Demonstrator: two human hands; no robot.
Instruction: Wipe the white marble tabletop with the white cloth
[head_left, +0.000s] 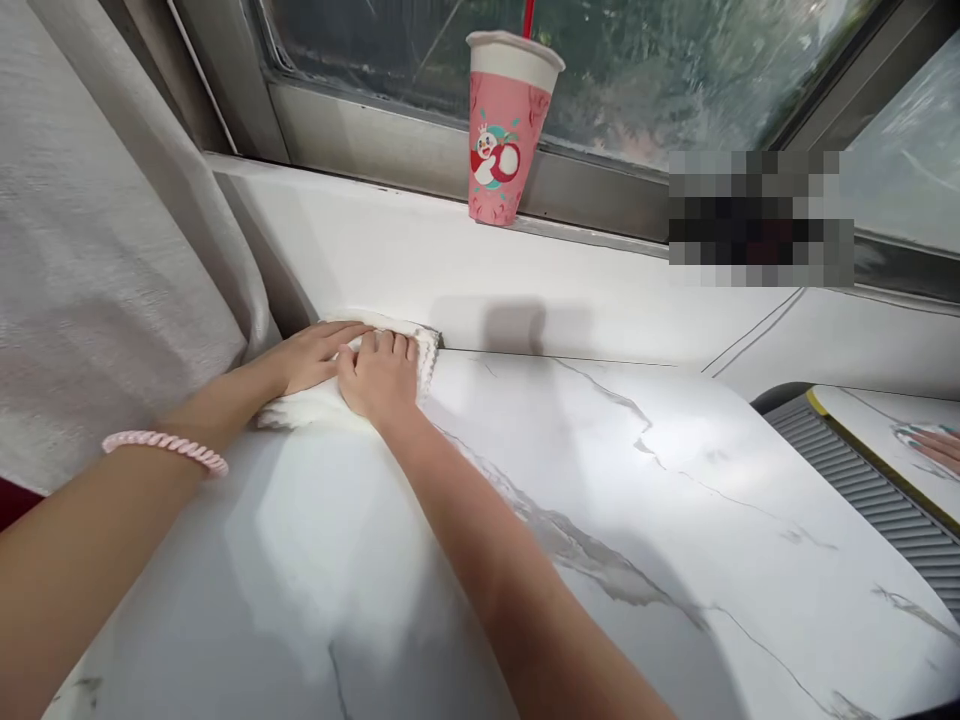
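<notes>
A white cloth with a bumpy, textured edge lies bunched on the marbled white table, in the far corner against the wall. My left hand rests flat on it, fingers stretched out toward the wall. Beside it, touching or nearly so, my right hand presses on the cloth with its fingers bent over it. Part of the cloth is hidden under both hands. Around my left wrist is a pink coiled band.
On the window ledge stands a pink paper cup with a red straw. A grey curtain hangs at the left. To the right, beyond a grey ribbed surface, another person's hand lies on a second marbled table.
</notes>
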